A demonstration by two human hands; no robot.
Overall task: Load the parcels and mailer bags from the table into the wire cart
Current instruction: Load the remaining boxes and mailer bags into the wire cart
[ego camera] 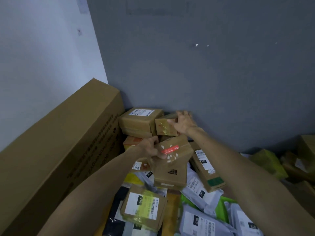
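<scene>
Head view: left hand [150, 148] grips the box with the red sticker [172, 151] at its left edge, fingers curled round the corner, box tilted and lifted off the pile

Right hand [184, 123] spans the small taped box [166, 127], thumb on the front face, fingers over the top; that box sits at the back of the heap against the grey wall [204, 65], just beside the labelled box [141, 119]

Handling, my read: both are small stiff cardboard, likely light, one hand each is fine. The glossy tape on the small one looks slippery, so clamp on opposite faces, not on the tape. The grey mailer bags [199, 189] are soft and slick, so pinch them at an edge or scoop from under. The flat labelled parcel [144, 208] and the long narrow box [207, 169] lie on top of the bags and may slide when neighbours go

Containers: wire cart not in frame, fill level unknown. Long carton [59, 142] leans on the left wall, closed, contents hidden. Counter top is buried under the pile
</scene>
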